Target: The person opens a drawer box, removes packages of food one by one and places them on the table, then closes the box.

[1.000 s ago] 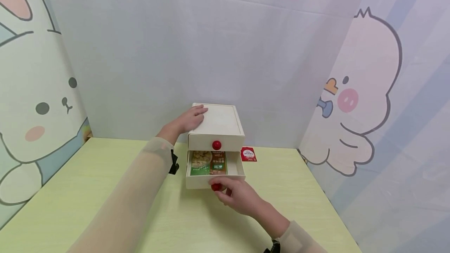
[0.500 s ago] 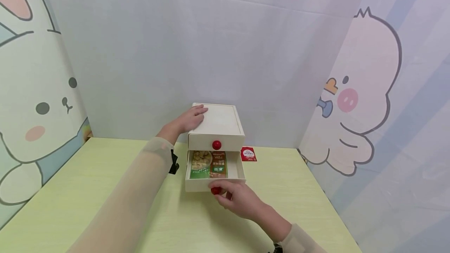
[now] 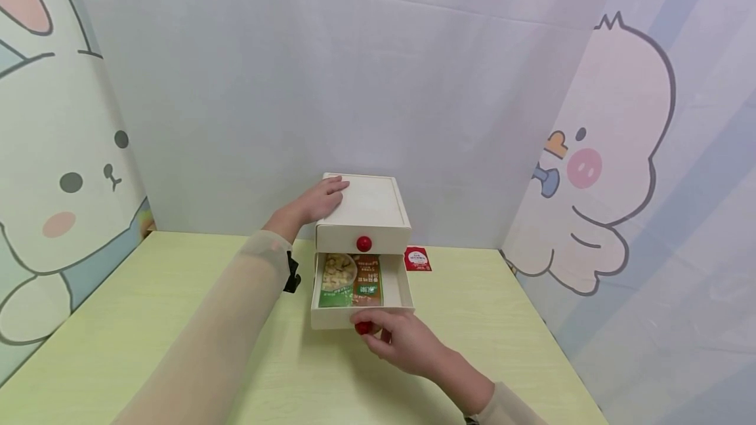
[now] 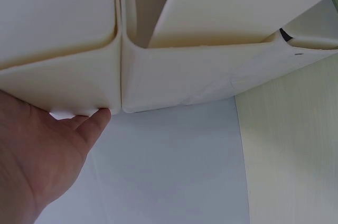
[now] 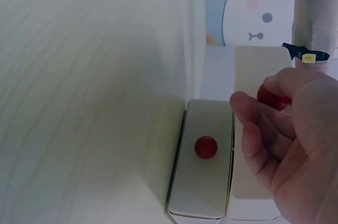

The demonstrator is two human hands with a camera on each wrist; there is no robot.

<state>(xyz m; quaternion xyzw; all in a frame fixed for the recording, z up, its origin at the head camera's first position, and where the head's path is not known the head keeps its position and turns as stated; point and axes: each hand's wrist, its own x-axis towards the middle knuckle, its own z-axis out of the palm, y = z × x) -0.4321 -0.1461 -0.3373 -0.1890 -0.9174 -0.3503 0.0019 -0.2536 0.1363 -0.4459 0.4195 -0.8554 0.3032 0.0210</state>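
A white drawer cabinet [image 3: 366, 201] stands on the table against the back curtain. My left hand [image 3: 315, 204] rests on the left part of its top, fingers extended. In the left wrist view the fingertips [image 4: 103, 118] lie along the cabinet's edge. My right hand [image 3: 407, 343] pinches the red knob [image 3: 363, 327] of a pulled-out drawer [image 3: 398, 287] between thumb and fingers. Inside that drawer a green and brown food packet [image 3: 354, 281] lies flat on the left side. Above it the top drawer [image 3: 336, 239] is closed, with its own red knob [image 3: 363, 243].
Beneath the pulled-out drawer, the right wrist view shows a closed lower drawer [image 5: 198, 182] with a red knob [image 5: 206, 147]. A small red packet [image 3: 418, 258] lies on the pale wooden table [image 3: 472, 307] right of the cabinet. Printed curtains [image 3: 366, 84] enclose the back and sides.
My right hand has drawn the drawer farther out toward me, and more of the packet inside shows. My left hand has stayed in place on the cabinet top.
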